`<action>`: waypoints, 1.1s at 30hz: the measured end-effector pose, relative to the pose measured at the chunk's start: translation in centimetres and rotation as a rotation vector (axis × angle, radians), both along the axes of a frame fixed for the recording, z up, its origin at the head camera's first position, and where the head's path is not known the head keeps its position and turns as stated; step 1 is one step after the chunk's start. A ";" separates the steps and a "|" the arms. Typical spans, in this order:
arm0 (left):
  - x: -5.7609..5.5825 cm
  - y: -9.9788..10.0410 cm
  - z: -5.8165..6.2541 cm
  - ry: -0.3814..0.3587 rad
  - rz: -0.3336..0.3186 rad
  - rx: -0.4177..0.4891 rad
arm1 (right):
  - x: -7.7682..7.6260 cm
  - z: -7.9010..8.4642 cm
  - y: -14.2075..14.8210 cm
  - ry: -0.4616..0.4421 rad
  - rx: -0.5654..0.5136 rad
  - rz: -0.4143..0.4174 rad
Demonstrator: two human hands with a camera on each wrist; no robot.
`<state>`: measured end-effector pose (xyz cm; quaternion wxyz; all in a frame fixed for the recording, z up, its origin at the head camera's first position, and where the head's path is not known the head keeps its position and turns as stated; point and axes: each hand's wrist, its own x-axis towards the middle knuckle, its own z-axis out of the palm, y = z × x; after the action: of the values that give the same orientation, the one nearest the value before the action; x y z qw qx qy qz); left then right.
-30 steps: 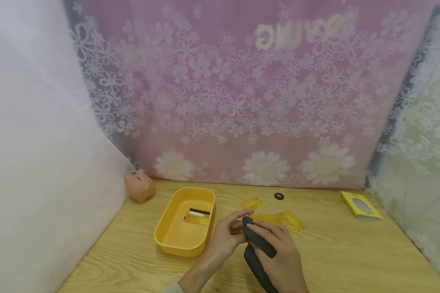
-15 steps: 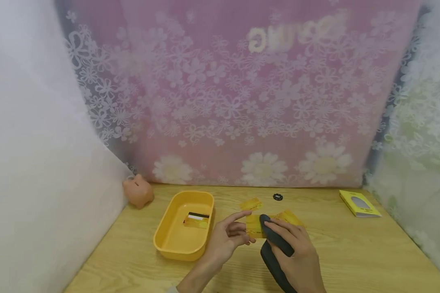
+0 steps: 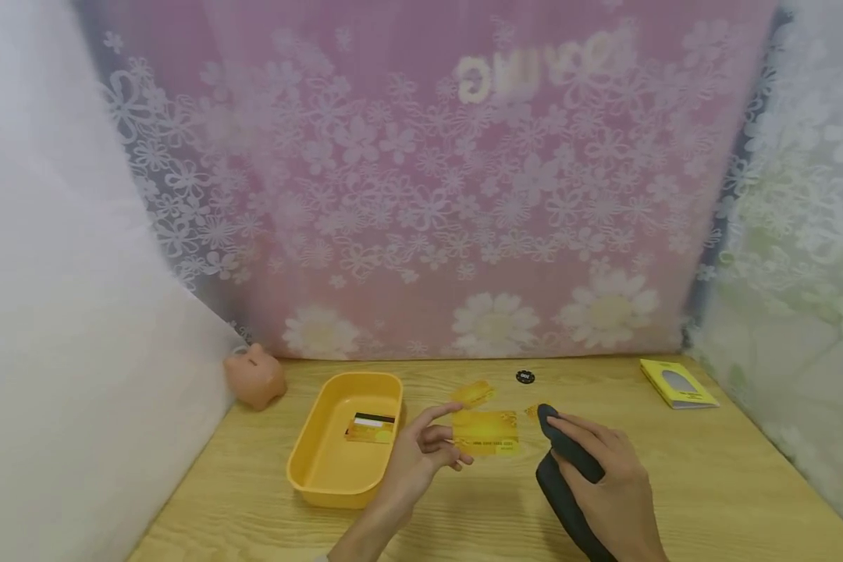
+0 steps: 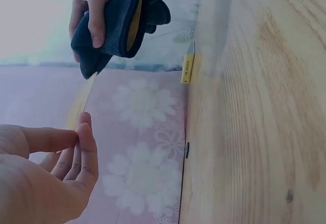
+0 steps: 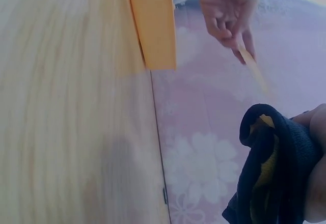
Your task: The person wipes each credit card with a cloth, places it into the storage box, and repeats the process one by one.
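My left hand (image 3: 421, 449) pinches a shiny yellow plastic card (image 3: 485, 433) by its left end, thumb on one side and fingers on the other, in front of the tabletop. Printed digits run along the card's lower part. My right hand (image 3: 607, 484) grips a dark folded cloth (image 3: 569, 499) just right of the card. In the right wrist view the cloth (image 5: 270, 168) shows a yellow inner side between its folds. From the left wrist, the cloth's tip (image 4: 89, 66) appears right at the far end of the card (image 4: 79, 102).
An orange plastic tray (image 3: 309, 437) with a card (image 3: 371, 429) inside stands left of my left hand. A pink piggy bank (image 3: 255, 378) sits at the back left. Yellow cards (image 3: 474, 394) and a black poker chip (image 3: 525, 377) lie behind the hands, a yellow booklet (image 3: 677, 384) at back right.
My right hand has moved right with the cloth, sliding off the card, which now shows whole. My left hand keeps its pinch. The head view has shifted slightly.
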<state>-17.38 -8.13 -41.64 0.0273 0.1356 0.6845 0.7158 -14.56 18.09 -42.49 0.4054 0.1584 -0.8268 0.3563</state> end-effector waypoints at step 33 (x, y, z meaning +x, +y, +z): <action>-0.1 1.0 0.4 -0.004 0.054 0.141 | 0.1 0.6 0.7 -0.022 -0.038 -0.027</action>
<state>-17.48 -7.16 -41.25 -0.0002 0.1170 0.6357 0.7630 -14.42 18.75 -41.91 0.4039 0.1355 -0.8264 0.3682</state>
